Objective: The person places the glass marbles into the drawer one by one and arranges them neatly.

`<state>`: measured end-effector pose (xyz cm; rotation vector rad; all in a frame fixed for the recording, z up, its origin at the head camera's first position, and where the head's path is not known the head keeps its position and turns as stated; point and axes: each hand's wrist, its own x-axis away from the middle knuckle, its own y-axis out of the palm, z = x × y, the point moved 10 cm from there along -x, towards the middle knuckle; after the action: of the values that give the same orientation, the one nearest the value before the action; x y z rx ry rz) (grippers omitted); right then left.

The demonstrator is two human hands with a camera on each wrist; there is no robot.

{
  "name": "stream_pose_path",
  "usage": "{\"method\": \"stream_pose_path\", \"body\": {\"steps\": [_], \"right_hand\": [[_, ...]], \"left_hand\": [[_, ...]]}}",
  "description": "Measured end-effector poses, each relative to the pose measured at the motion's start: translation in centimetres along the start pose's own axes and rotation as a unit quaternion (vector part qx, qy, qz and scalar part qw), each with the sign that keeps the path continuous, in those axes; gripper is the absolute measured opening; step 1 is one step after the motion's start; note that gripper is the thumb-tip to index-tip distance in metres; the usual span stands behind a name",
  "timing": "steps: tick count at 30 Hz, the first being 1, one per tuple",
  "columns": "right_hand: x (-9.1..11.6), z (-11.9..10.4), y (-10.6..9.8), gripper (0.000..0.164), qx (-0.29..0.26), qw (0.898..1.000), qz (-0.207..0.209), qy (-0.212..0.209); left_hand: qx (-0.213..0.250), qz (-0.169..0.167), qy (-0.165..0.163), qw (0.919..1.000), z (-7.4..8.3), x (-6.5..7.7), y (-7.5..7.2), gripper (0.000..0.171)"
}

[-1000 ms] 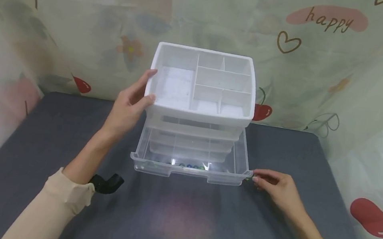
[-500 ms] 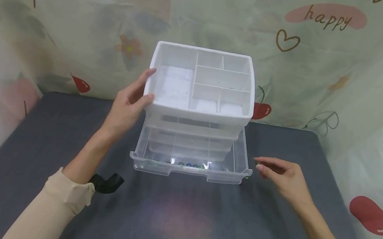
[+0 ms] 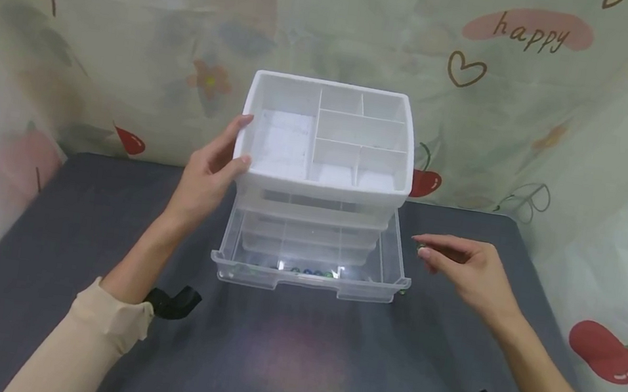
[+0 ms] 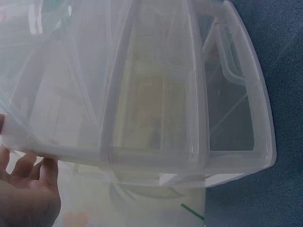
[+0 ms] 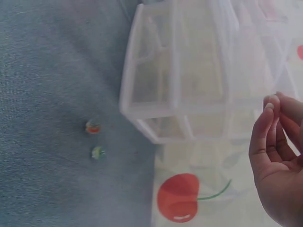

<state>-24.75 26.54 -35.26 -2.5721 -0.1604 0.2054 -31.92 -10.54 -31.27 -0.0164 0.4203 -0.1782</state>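
Note:
A white drawer organizer (image 3: 319,189) stands at the table's middle, its top tray divided into compartments. Its clear bottom drawer (image 3: 308,283) is pulled out, and several marbles (image 3: 310,272) lie along the drawer's front. My left hand (image 3: 203,175) grips the organizer's upper left side, thumb on the rim; the left wrist view shows its curled fingers (image 4: 35,170) against the casing. Right of the organizer, my right hand (image 3: 468,269) is raised and pinches a small greenish marble (image 3: 421,246) between thumb and fingertips. In the right wrist view, the marble is hidden by the fingertips (image 5: 271,105).
An orange marble (image 5: 93,126) and a green marble (image 5: 98,152) lie on the dark table (image 3: 292,365) beside the organizer's right side. A patterned curtain (image 3: 337,20) hangs behind and at both sides. Black wrist mounts (image 3: 173,302) sit on both forearms.
My right hand has risen from the drawer's front right corner with the pinched marble, moving up and farther back. A marble left on the table there now shows. My left hand stays put.

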Motion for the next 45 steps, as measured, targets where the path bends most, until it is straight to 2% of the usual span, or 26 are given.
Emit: {"method": "stream_pose_path", "body": {"steps": [12, 25, 30, 35, 45], "right_hand": [[-0.7, -2.5, -0.3, 0.024, -0.012, 1.0, 0.008, -0.021], [-1.4, -5.2, 0.7, 0.025, -0.028, 0.999, -0.011, -0.033], [-2.1, -6.6, 1.7, 0.023, -0.059, 0.996, -0.037, -0.061], [-2.7, -8.3, 3.0, 0.021, -0.067, 0.992, -0.066, -0.085], [-3.8, -10.6, 6.3, 0.021, -0.077, 0.984, -0.121, -0.102]], "left_hand": [[-0.004, 0.0, -0.001, 1.0, -0.2, -0.1, -0.1, 0.056], [-0.008, -0.001, 0.005, 1.0, -0.2, -0.1, 0.0, 0.055], [-0.005, 0.0, 0.003, 1.0, -0.2, -0.1, 0.0, 0.056], [-0.009, -0.001, 0.004, 0.9999, -0.2, 0.0, -0.1, 0.055], [-0.022, 0.002, 0.009, 0.9997, 0.0, -0.1, -0.2, 0.055]]}}
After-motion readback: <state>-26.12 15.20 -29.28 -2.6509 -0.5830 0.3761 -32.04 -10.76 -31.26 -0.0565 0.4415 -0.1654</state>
